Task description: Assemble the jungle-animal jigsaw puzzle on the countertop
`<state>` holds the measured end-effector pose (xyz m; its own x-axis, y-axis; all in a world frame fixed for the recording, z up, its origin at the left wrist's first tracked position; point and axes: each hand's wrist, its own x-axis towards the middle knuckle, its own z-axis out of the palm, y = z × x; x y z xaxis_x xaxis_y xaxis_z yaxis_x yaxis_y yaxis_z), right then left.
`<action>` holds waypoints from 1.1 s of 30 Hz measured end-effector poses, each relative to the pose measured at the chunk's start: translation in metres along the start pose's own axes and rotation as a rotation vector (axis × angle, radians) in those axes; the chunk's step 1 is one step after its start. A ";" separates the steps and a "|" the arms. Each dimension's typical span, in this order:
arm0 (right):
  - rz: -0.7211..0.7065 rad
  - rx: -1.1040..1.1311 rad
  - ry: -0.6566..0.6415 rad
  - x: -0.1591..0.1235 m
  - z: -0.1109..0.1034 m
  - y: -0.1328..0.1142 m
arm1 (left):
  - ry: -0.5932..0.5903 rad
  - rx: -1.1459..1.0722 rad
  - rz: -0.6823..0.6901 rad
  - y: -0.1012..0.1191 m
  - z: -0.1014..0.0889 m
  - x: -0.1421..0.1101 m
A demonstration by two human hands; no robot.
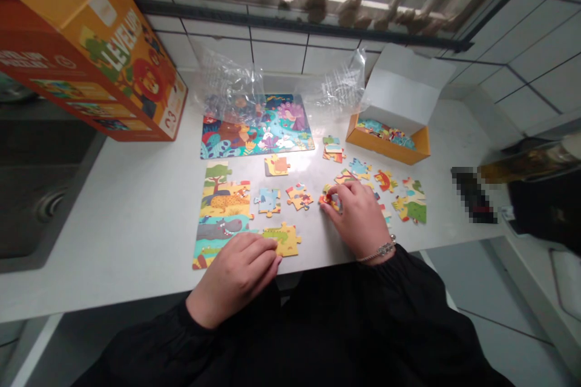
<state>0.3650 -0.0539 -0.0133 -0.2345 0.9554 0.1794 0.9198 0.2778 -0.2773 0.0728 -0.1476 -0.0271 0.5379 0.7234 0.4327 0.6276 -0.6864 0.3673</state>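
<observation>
Below the centre of the frame, our half-built puzzle [223, 217] lies flat on the pale, smooth surface [127, 224]: its left columns are joined, the rest is open. Our left hand [238, 275] rests fingers-down on the crocodile piece [285, 238] at its lower edge, while our right hand [358, 214] pinches a small loose piece [327, 198]. Many knobbed cardboard pieces [399, 190] are unplaced at centre right. Above sit a finished puzzle [256, 127], crinkled clear plastic [227, 81], an orange tray [385, 145] of pieces, and the glossy box [91, 54] at upper left.
</observation>
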 end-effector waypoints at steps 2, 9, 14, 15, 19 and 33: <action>-0.019 0.015 -0.023 0.000 0.003 -0.001 | 0.002 0.005 0.006 0.000 -0.001 0.001; 0.063 -0.042 0.094 0.006 -0.008 0.047 | 0.010 0.010 0.013 0.000 -0.001 0.003; 0.312 -0.229 0.069 0.014 -0.020 0.107 | 0.012 0.014 0.008 0.000 -0.001 0.002; 0.357 -0.235 0.039 0.014 -0.021 0.116 | 0.011 0.014 0.008 0.000 -0.001 0.002; 0.466 -0.181 -0.031 0.015 -0.028 0.133 | 0.000 0.009 0.004 0.000 -0.001 0.002; -0.311 0.325 -0.233 -0.018 -0.026 0.025 | -0.022 -0.004 -0.017 -0.001 0.001 0.000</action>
<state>0.4001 -0.0667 0.0009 -0.5799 0.8091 0.0949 0.6583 0.5340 -0.5306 0.0728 -0.1470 -0.0278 0.5399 0.7362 0.4080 0.6342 -0.6745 0.3779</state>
